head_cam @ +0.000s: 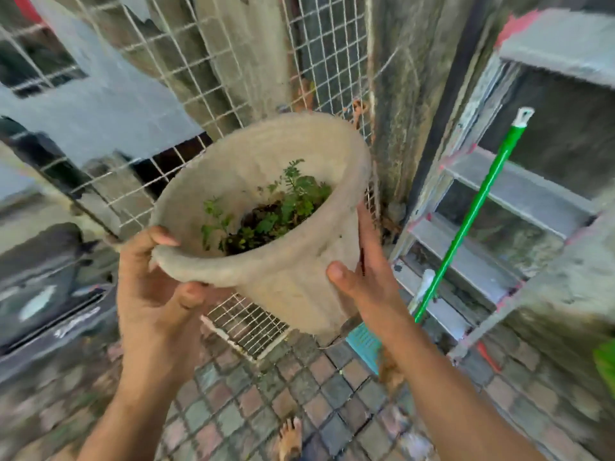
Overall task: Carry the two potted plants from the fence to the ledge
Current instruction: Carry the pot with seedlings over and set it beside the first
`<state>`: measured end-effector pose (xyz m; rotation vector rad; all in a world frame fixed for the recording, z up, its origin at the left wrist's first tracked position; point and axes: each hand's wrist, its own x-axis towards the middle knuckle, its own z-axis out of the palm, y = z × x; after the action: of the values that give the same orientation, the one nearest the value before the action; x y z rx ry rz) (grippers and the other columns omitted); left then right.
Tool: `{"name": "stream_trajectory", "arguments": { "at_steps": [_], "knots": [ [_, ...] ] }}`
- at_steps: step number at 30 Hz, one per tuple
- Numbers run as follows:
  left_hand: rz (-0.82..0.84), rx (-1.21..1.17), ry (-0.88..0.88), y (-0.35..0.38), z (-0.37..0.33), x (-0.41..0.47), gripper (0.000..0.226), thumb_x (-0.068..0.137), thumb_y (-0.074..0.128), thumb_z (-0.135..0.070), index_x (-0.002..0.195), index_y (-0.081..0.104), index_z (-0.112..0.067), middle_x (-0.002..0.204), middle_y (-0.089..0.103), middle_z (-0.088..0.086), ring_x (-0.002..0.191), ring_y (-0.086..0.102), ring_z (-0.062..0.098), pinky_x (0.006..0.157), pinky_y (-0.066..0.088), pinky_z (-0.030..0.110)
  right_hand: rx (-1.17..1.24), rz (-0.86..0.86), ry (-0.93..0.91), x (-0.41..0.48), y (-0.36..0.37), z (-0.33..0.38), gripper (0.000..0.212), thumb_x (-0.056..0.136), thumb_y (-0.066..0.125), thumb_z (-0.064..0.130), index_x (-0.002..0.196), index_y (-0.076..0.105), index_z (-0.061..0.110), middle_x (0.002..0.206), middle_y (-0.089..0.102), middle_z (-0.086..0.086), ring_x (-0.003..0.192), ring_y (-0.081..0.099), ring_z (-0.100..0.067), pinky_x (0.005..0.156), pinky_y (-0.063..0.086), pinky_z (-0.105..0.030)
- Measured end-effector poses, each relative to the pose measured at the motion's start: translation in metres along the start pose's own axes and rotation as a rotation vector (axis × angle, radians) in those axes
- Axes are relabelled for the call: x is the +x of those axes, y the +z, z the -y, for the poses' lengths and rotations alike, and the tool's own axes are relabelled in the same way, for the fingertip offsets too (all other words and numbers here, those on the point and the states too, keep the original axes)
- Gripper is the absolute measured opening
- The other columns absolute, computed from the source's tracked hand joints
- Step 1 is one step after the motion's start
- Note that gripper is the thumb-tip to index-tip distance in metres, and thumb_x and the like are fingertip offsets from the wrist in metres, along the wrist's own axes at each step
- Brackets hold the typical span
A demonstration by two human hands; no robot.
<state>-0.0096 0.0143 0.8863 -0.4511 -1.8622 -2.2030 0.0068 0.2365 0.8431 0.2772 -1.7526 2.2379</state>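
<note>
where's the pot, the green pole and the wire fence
pot [293, 277]: head view, on its pale outer wall below the rim
green pole [472, 214]: head view, midway along the shaft
wire fence [213, 74]: head view, on the mesh above the pot

— Was there any writing, label or number to be read anywhere?

— None that could be made out. The teal object [364, 342] on the ground just right of the pot's base carried faint pale rows that might have been print, but they were too blurred to read.

— And the pot itself?

— The pale pot [289, 274] showed a plain, rough wall, no mark or brand on it.

— The green pole on the right?

— The green pole [472, 214] had a white cap at its far end, with nothing legible there either.
</note>
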Motion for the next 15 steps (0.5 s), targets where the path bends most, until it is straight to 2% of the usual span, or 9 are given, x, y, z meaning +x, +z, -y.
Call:
{"name": "stream_trajectory", "arguments": {
  "at_steps": [2,4,6,8,10,11,12,13,15],
  "knots": [
    [-0.028,-0.044,0.07,-0.008,-0.037,-0.024,0.065,0.068,0.093,-0.062,0.117,0.059,-0.034,0.141,0.061,0.004,0.136,0.054,0.058,0.089,0.054,0.081,-0.103,0.087,-0.001,-0.015,0.015,0.023,0.079,0.066,0.08,0.073,0.137,0.048,0.066,0.14,0.057,0.036,0.137,0.055,0.0,0.11,0.052,-0.03],
    [-0.106,-0.018,0.053,-0.018,-0.072,-0.047,0.062,0.071,0.093,-0.059,0.117,0.06,-0.035,0.139,0.063,0.003,0.126,0.065,0.046,0.08,0.057,0.08,-0.121,0.121,-0.009,-0.026,0.034,0.044,0.08,0.065,0.079,0.076,0.139,0.05,0.06,0.145,0.06,0.024,0.138,0.057,-0.009,0.111,0.053,-0.039],
    [-0.19,0.001,0.047,-0.031,-0.105,-0.07,0.065,0.066,0.095,-0.063,0.116,0.062,-0.037,0.132,0.064,0.002,0.113,0.067,0.037,0.073,0.065,0.066,-0.088,0.134,-0.026,-0.031,0.059,0.061,0.088,0.066,0.077,0.078,0.144,0.047,0.05,0.15,0.058,0.005,0.142,0.056,-0.022,0.114,0.049,-0.052],
    [-0.264,0.022,0.042,-0.05,-0.131,-0.092,0.06,0.065,0.095,-0.064,0.111,0.065,-0.041,0.127,0.065,0.001,0.11,0.065,0.037,0.072,0.066,0.061,-0.058,0.199,-0.028,-0.041,0.086,0.075,0.083,0.071,0.076,0.074,0.145,0.044,0.054,0.149,0.057,0.013,0.141,0.056,-0.015,0.113,0.052,-0.043],
    [-0.315,0.066,0.091,-0.071,-0.155,-0.115,0.031,0.087,0.086,-0.048,0.108,0.064,-0.041,0.124,0.069,-0.002,0.105,0.073,0.032,0.074,0.063,0.067,-0.036,0.28,-0.025,-0.053,0.115,0.087,0.082,0.073,0.076,0.071,0.146,0.043,0.055,0.144,0.059,0.016,0.136,0.059,-0.01,0.106,0.056,-0.031],
    [-0.352,0.096,0.104,-0.082,-0.166,-0.126,0.017,0.096,0.076,-0.037,0.107,0.064,-0.04,0.121,0.072,-0.004,0.1,0.077,0.026,0.074,0.062,0.07,-0.013,0.317,-0.018,-0.058,0.13,0.091,0.084,0.072,0.076,0.071,0.147,0.043,0.053,0.144,0.06,0.013,0.135,0.06,-0.012,0.104,0.057,-0.031],
    [-0.375,0.12,0.114,-0.096,-0.177,-0.136,0.014,0.098,0.072,-0.033,0.107,0.063,-0.04,0.119,0.073,-0.004,0.096,0.079,0.023,0.072,0.063,0.07,0.016,0.351,-0.014,-0.062,0.146,0.093,0.085,0.072,0.077,0.071,0.147,0.044,0.052,0.143,0.06,0.012,0.134,0.061,-0.013,0.103,0.057,-0.032],
    [-0.394,0.125,0.122,-0.107,-0.19,-0.145,0.019,0.096,0.076,-0.036,0.108,0.062,-0.038,0.119,0.072,-0.002,0.096,0.079,0.022,0.071,0.064,0.069,0.046,0.387,-0.01,-0.067,0.163,0.094,0.084,0.072,0.078,0.069,0.147,0.044,0.051,0.143,0.061,0.012,0.134,0.062,-0.013,0.101,0.058,-0.032],
    [-0.455,0.132,0.117,-0.126,-0.215,-0.16,0.043,0.08,0.09,-0.054,0.108,0.062,-0.037,0.121,0.071,0.0,0.099,0.077,0.024,0.07,0.067,0.063,0.073,0.448,0.011,-0.076,0.199,0.095,0.084,0.072,0.078,0.066,0.147,0.046,0.05,0.144,0.061,0.013,0.133,0.063,-0.012,0.101,0.059,-0.032]
  ]
}}
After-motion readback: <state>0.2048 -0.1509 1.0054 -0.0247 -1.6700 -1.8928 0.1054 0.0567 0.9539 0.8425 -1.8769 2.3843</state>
